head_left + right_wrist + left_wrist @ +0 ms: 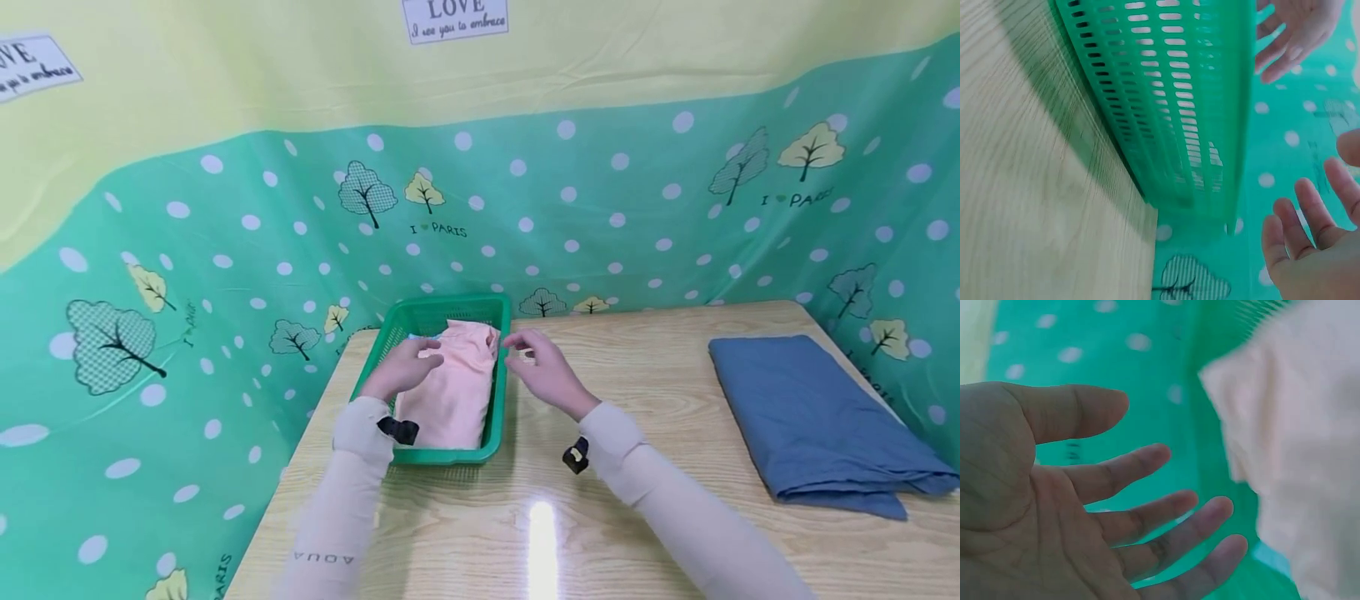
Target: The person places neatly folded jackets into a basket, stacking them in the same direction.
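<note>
A green plastic basket [491,433] stands on the table with a folded pink garment [450,400] lying inside it. A bit of light blue cloth [1272,559] shows under the pink one. My left hand [405,367] hovers over the basket's left side, fingers spread and apart from the cloth in the left wrist view. Just outside the basket's right rim is my right hand [543,367], its fingers loosely bent and holding nothing. In the right wrist view, the slotted basket wall [1172,94] stands between the two hands.
A folded dark blue cloth [810,417] lies at the right side of the wooden table [615,517]. Behind and to the left hangs a green and yellow curtain [525,200] printed with trees and dots, close to the table's edges.
</note>
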A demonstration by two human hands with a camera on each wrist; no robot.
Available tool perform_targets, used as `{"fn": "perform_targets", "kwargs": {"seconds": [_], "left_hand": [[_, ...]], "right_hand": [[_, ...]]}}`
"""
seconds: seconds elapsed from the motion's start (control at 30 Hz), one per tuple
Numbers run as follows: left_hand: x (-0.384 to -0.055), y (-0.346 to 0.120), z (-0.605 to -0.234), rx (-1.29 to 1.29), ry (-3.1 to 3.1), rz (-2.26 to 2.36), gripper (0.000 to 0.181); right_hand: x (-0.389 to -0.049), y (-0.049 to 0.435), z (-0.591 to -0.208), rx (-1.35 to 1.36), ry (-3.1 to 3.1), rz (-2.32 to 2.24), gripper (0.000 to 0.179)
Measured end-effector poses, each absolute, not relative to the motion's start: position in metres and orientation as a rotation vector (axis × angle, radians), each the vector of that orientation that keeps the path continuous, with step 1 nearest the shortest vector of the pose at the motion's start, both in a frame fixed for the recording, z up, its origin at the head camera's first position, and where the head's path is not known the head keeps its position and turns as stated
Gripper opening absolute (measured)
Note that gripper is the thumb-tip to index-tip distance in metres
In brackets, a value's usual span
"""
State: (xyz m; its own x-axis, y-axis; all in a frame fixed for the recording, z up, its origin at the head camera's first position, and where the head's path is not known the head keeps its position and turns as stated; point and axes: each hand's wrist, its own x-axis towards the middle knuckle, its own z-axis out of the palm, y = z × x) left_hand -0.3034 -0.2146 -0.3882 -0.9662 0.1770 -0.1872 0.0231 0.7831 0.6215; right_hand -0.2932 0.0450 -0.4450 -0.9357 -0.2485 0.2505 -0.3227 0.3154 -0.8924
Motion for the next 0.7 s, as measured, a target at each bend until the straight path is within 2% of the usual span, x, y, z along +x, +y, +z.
{"fn": "perform_targets", "kwargs": {"seconds": [0.2,0.43,0.7], "left_hand": [[-0.281,-0.184,-0.378,0.182,2.735,1.354,0.039],[-0.263,-0.144,-0.383,0.311,2.604,1.907,0.023],[-0.251,-0.101,-0.402,0.427,2.458,2.179,0.02]], "right_hand": [[-0.281,0.082,-0.447,0.332,-2.323,1.943,0.034],[-0.266,0.128,-0.447,0.113,-2.146,2.072,0.033],[-0.242,0.18,-0.442,-0.054,-2.035,2.073,0.022]]}}
